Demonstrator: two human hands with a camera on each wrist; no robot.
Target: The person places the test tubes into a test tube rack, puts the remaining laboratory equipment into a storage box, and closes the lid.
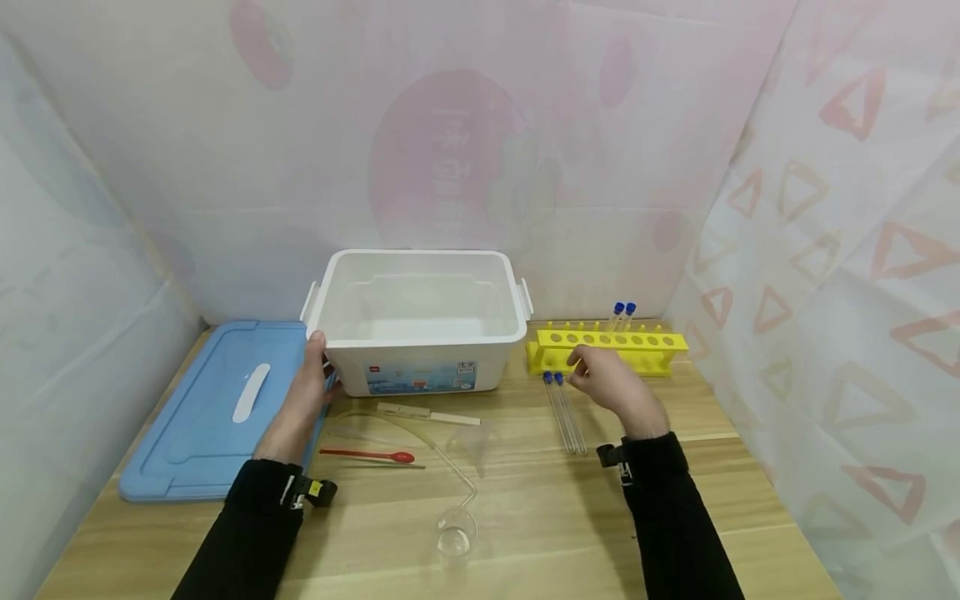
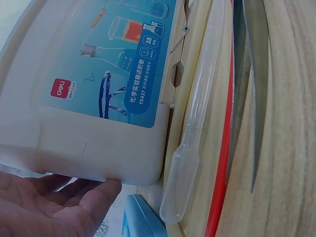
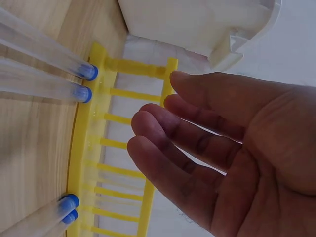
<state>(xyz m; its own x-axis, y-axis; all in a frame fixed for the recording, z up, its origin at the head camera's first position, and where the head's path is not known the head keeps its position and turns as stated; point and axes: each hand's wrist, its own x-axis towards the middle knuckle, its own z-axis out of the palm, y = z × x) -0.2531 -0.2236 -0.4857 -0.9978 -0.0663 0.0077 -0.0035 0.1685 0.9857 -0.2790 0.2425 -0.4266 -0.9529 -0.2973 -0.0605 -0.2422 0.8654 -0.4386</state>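
Observation:
My left hand is at the near left side of a white plastic bin, its fingers stretched along the wall and thumb at the lower corner. In the left wrist view, that hand touches the bin beneath its blue label. My right hand hovers in front of a yellow test tube rack, fingers loosely bent. Between thumb and fingers of the right hand there is nothing. Blue-capped test tubes lie on the table beside it. Two more blue-capped tubes stand in the rack.
A blue lid lies at the left. Before the bin are a wooden test tube holder, a plastic dropper, a red spoon, tweezers, yellowish tubing, a clear funnel and a small beaker.

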